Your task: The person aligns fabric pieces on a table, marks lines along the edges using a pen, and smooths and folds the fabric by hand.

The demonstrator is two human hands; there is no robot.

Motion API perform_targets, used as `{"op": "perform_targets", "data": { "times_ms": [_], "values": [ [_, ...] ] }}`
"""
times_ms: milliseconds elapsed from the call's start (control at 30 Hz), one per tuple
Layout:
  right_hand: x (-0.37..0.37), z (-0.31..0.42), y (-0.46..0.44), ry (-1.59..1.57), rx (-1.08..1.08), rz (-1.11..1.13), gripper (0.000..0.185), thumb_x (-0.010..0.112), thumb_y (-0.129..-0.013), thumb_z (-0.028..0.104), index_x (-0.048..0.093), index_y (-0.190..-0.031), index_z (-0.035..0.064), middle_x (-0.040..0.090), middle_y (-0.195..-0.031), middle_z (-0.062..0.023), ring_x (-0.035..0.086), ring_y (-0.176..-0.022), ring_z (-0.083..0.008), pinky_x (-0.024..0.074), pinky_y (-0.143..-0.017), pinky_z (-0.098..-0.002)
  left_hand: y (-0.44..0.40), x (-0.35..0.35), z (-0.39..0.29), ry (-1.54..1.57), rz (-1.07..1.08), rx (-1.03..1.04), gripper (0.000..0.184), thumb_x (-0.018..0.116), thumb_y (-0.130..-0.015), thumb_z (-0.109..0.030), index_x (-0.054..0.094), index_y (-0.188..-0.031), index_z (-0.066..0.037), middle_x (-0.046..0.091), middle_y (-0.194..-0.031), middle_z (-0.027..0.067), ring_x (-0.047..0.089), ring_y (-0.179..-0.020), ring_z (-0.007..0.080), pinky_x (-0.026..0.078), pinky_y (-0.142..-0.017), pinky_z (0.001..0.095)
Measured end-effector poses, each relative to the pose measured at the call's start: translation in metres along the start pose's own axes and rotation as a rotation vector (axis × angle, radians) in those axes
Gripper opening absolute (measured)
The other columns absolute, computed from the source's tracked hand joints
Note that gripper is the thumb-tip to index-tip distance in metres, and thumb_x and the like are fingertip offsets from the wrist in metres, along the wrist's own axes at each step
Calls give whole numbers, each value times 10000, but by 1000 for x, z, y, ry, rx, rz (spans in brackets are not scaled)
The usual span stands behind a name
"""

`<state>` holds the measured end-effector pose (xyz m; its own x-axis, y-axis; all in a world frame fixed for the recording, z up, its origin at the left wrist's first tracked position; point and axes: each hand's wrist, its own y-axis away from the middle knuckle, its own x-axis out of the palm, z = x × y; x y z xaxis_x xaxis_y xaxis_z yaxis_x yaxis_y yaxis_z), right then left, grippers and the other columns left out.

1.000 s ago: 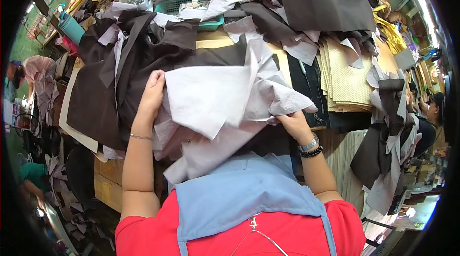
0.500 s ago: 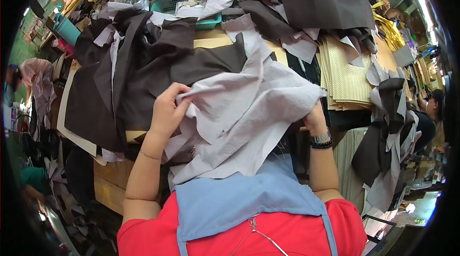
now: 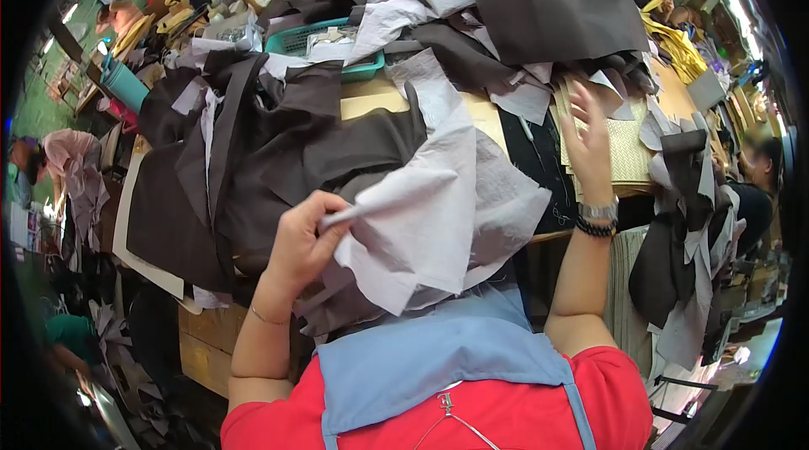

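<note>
My left hand (image 3: 308, 239) pinches a corner of a crumpled light grey fabric piece (image 3: 421, 227), which drapes over the near edge of the work surface and my blue apron (image 3: 438, 345). Raised off the cloth, my right hand (image 3: 587, 134) has its fingers apart and holds nothing; it is in front of a stack of cream textured sheets (image 3: 628, 147). Dark brown fabric (image 3: 278, 147) lies in folds beyond and left of my left hand.
A teal basket (image 3: 362, 69) sits at the back among scraps. A large dark sheet (image 3: 556, 12) covers the back right. Dark and grey pieces (image 3: 678, 222) hang at the right edge. Co-workers are at both sides, one in pink (image 3: 72, 155) at left.
My right hand has let go of the grey fabric and moved up and away, its fingers now spread. My left hand still grips the fabric, slightly lower and further right.
</note>
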<state>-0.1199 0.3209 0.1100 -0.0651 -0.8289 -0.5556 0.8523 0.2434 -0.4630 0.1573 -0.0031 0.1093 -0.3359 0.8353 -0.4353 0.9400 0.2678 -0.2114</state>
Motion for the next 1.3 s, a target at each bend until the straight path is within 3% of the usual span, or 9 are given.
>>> {"op": "perform_targets", "data": {
  "times_ms": [67, 100, 233, 367, 600, 700, 800, 1000, 1300],
  "values": [
    [27, 12, -17, -111, 6, 182, 472, 666, -946, 244, 567, -1366, 50, 680, -1176, -174, 665, -1051, -265, 524, -901, -368, 3, 3, -6, -88, 67, 103, 86, 700, -883, -28, 643, -947, -22, 617, -767, 6, 514, -675, 70, 424, -622, 226],
    [51, 9, -24, -146, 27, 244, 441, 648, -968, 333, 628, -1280, 21, 708, -1101, -187, 690, -988, -279, 522, -896, -361, 4, 5, -12, -99, 65, 95, 148, 761, -821, -78, 668, -934, -62, 675, -777, 65, 588, -643, 214, 470, -604, 311],
    [123, 23, -45, 497, 188, 583, 876, 473, -858, 782, 724, -1031, -39, 704, -1056, -273, 673, -1041, -417, 534, -899, -448, 9, 4, -15, -193, 118, 188, 121, 735, -840, -46, 655, -931, -42, 637, -767, 57, 580, -666, 157, 452, -609, 280],
    [162, 9, -56, 345, -42, 657, 455, 760, -800, 426, 741, -1022, 29, 722, -1023, -216, 694, -988, -372, 544, -886, -441, 16, -21, -24, -161, 176, 43, 225, 782, -806, -101, 652, -979, -39, 666, -842, 51, 601, -736, 159, 469, -686, 286],
    [144, 120, -27, -250, -441, 353, 164, 662, -915, 242, 696, -948, 84, 696, -867, -155, 676, -788, -339, 533, -695, -403, -17, -64, 32, 543, 328, -307, 621, 556, -972, -538, 505, -1376, -69, 650, -1165, 82, 625, -981, 157, 487, -924, 334],
    [129, 166, -12, -337, -727, 278, 168, 658, -886, 187, 684, -1038, 119, 666, -818, -119, 669, -814, -323, 526, -675, -419, -67, -44, 24, 387, 85, -285, 441, 506, -1043, -313, 483, -1415, -76, 553, -1368, 58, 543, -1191, 147, 404, -1052, 342],
    [113, 203, 0, -443, -821, 200, 182, 674, -863, 158, 681, -1039, 110, 644, -792, -63, 661, -747, -290, 528, -661, -410, -99, -14, 11, 440, 259, -10, 481, 584, -1004, -261, 473, -1423, -51, 522, -1406, 56, 515, -1286, 204, 409, -1088, 362],
    [86, 195, -4, -382, -868, 82, 313, 686, -811, 47, 689, -1122, 89, 671, -793, -89, 661, -652, -281, 526, -588, -367, -97, 37, 11, 1076, 551, -92, 529, 657, -956, -249, 482, -1416, -53, 532, -1395, 77, 529, -1278, 209, 443, -1072, 370],
    [82, 195, 4, -636, -767, 214, 185, 645, -873, 33, 674, -1056, 38, 605, -733, -133, 619, -615, -308, 487, -562, -373, -64, 3, 13, 1046, -63, -324, 384, 592, -980, -211, 560, -1318, -31, 617, -1279, 107, 582, -1216, 250, 484, -1038, 403]
  ]
}}
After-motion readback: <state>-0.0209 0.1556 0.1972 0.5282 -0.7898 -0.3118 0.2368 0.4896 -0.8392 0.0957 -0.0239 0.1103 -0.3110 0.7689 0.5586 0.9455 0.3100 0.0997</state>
